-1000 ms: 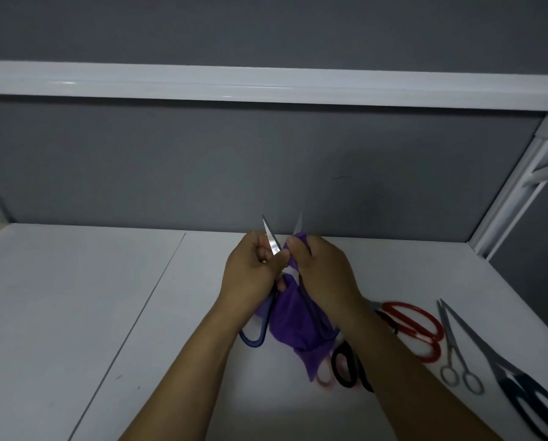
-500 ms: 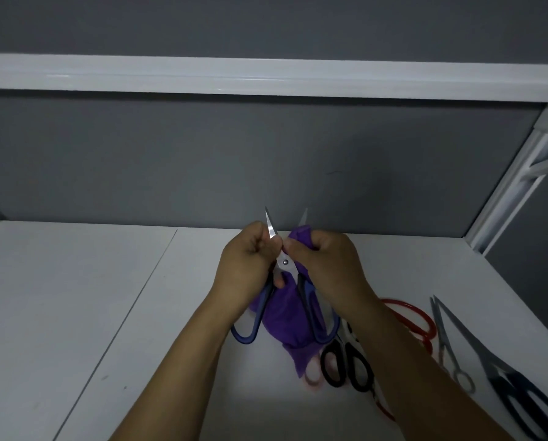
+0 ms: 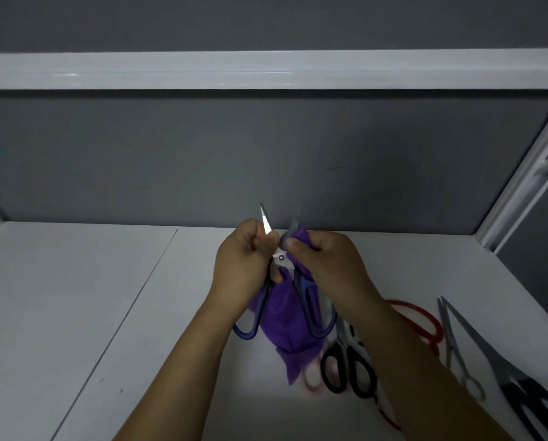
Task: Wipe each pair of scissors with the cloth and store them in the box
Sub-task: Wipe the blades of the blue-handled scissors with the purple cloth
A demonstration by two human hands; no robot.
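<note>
Left grip (image 3: 241, 265), right grip (image 3: 330, 265), one scissors (image 3: 309, 308), cloth (image 3: 279, 323)

Held scissors (image 3: 280, 262) over table (image 3: 107, 313), loose scissors (image 3: 349, 367) lying right.
You're holding them between left hand (image 3: 241, 268) and right hand (image 3: 326, 265), cloth (image 3: 282, 316) hanging down between the handles; loose ones are lying beside your right forearm.

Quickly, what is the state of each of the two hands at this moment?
Left hand: closed, gripping the blue scissors.
Right hand: closed, pinching the purple cloth on one blade.
</note>
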